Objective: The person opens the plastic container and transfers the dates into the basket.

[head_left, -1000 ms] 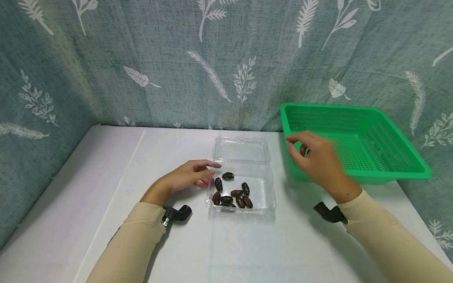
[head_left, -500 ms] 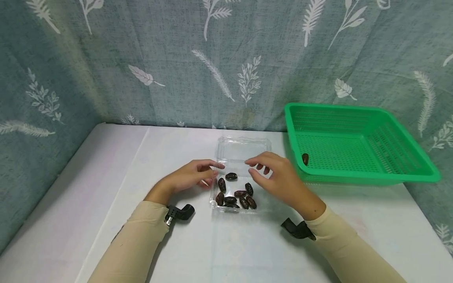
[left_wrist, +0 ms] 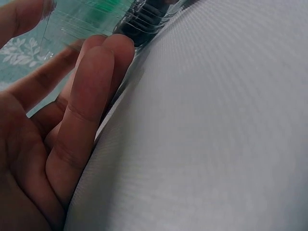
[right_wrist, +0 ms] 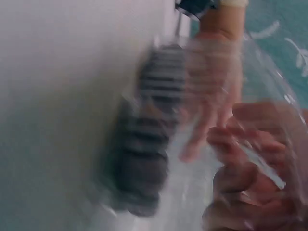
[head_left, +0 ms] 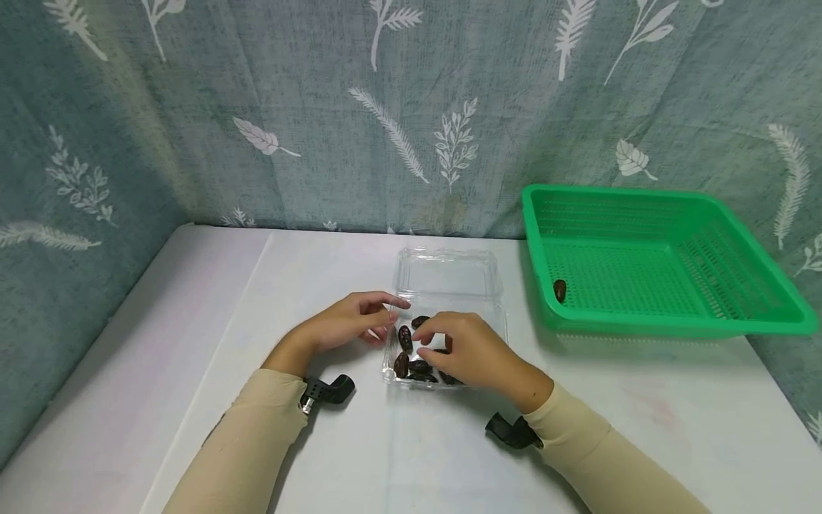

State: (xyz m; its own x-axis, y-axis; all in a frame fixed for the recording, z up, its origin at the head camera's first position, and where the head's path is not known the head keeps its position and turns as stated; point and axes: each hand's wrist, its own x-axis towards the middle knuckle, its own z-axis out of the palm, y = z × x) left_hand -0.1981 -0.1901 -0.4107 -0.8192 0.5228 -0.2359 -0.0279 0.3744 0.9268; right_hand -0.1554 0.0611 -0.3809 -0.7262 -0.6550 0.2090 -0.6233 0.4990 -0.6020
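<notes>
An open clear plastic clamshell box (head_left: 447, 275) lies on the table with several dark brown dates (head_left: 405, 338) in its near half. At the box's left side is my left hand (head_left: 349, 318); its index finger stretches over the rim, and in the left wrist view the fingertips (left_wrist: 122, 45) touch the outer wall. My right hand (head_left: 478, 350) reaches over the dates from the right, thumb and index finger apart with nothing between them, and covers part of the box. Blurred dates (right_wrist: 147, 134) show through plastic in the right wrist view.
A green slotted basket (head_left: 642, 323) stands at the back right, with one date (head_left: 560, 290) near its left front corner. White cloth (head_left: 308, 457) covers the table, and a patterned grey-green curtain (head_left: 289, 185) hangs behind it.
My right hand has moved from the basket left and down to the box's dates. The date it held over the basket now lies in the basket. My left hand stays at the box.
</notes>
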